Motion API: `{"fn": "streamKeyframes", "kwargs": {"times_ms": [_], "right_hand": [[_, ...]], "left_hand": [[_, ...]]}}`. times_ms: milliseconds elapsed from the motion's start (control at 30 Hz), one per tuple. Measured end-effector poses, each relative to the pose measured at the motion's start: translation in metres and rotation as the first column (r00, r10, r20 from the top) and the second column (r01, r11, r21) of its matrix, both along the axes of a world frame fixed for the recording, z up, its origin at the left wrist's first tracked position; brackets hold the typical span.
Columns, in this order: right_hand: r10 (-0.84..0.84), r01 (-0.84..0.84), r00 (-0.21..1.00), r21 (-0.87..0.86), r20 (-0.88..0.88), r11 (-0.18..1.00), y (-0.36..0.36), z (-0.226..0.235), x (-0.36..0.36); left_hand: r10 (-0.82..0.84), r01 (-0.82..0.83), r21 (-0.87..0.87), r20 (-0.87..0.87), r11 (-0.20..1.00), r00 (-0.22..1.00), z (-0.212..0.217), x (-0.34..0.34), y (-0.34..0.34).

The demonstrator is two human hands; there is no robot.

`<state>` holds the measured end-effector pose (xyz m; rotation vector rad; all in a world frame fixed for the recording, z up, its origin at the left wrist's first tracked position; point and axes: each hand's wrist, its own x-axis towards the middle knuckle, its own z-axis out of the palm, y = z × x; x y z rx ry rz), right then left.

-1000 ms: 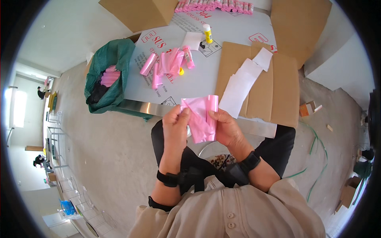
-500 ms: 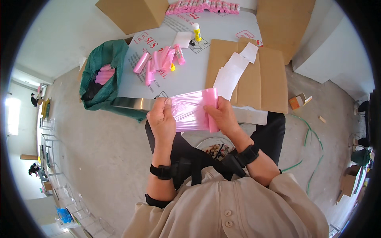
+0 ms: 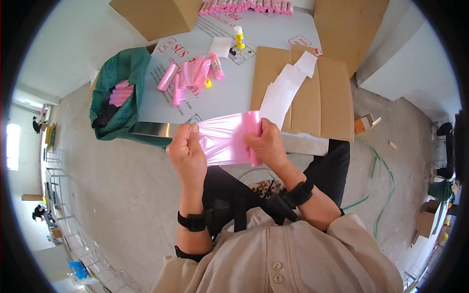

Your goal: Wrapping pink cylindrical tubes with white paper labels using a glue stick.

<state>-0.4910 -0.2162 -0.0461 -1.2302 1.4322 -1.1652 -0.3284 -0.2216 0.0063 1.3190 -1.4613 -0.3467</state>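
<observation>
We see the left hand [image 3: 186, 152] and right hand [image 3: 266, 145] each pinched shut on an end of a pink plastic bag [image 3: 225, 137], stretched flat between them above the table [image 3: 234, 93] edge. Rolled pink bags [image 3: 190, 78] lie beyond, near a glue stick [image 3: 239, 37].

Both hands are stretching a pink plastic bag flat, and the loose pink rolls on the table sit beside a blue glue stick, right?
Not quite. The glue stick is yellow with a white cap, not blue; the head view shows it. The rest holds: the left hand and right hand stretch the pink bag flat, and the loose pink rolls lie on the table nearby.
</observation>
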Motion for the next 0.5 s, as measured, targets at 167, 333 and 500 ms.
{"fn": "streamKeyframes", "kwargs": {"times_ms": [167,333,500], "right_hand": [[-0.096,0.084,0.988,0.095,0.122,0.992,-0.003,-0.023,-0.014],[-0.088,0.058,0.969,0.135,0.233,0.989,0.003,-0.042,-0.016],[-0.359,0.146,0.7,0.368,0.617,0.918,0.008,-0.038,0.005]], "left_hand": [[0.0,-0.001,-0.062,-0.02,0.998,1.0,-0.007,0.016,-0.015],[0.042,-0.056,0.209,0.069,0.976,0.997,-0.009,0.028,-0.023],[0.096,-0.094,-0.047,0.775,0.994,0.625,-0.015,0.025,-0.028]]}}
